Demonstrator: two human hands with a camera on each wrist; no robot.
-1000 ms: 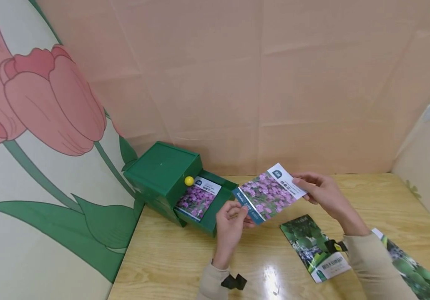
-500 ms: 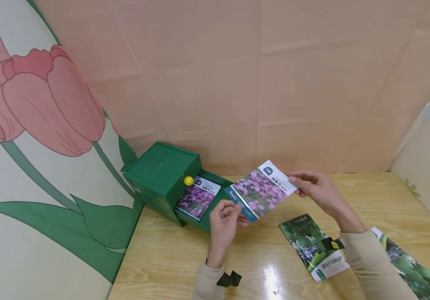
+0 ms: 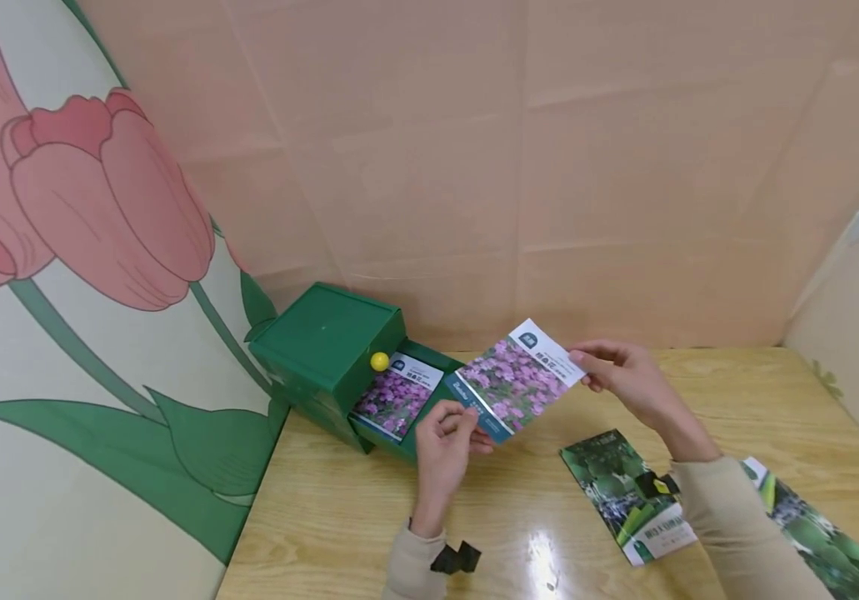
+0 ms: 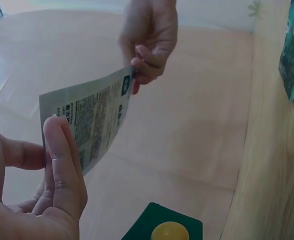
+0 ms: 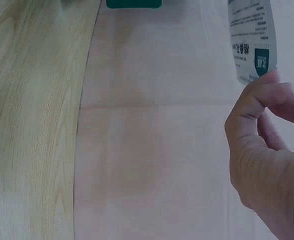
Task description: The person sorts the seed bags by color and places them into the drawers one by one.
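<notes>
A seed packet (image 3: 515, 379) printed with pink-purple flowers is held up, tilted, between both hands. My left hand (image 3: 444, 454) pinches its lower left end, the blue strip, between thumb and fingers. At the upper right corner, my right hand (image 3: 635, 387) pinches the white end. The printed back of the packet (image 4: 94, 115) faces the left wrist view, slightly bowed. Just left of the held packet, a similar flower packet (image 3: 399, 396) lies in the pulled-out drawer (image 3: 429, 354) of a green box (image 3: 324, 333). My left hand covers part of the drawer's front.
A yellow ball-shaped knob (image 3: 379, 362) sits on the box. On the wooden table (image 3: 519, 517), a green packet (image 3: 624, 492) lies below my right wrist, and another green packet (image 3: 826, 533) lies farther right, partly behind the sleeve. A tulip-painted wall (image 3: 107, 200) stands at the left.
Both hands have shifted a little to the left with the flower seed packet, bringing it closer to the drawer. The box and the packets on the table have stayed put.
</notes>
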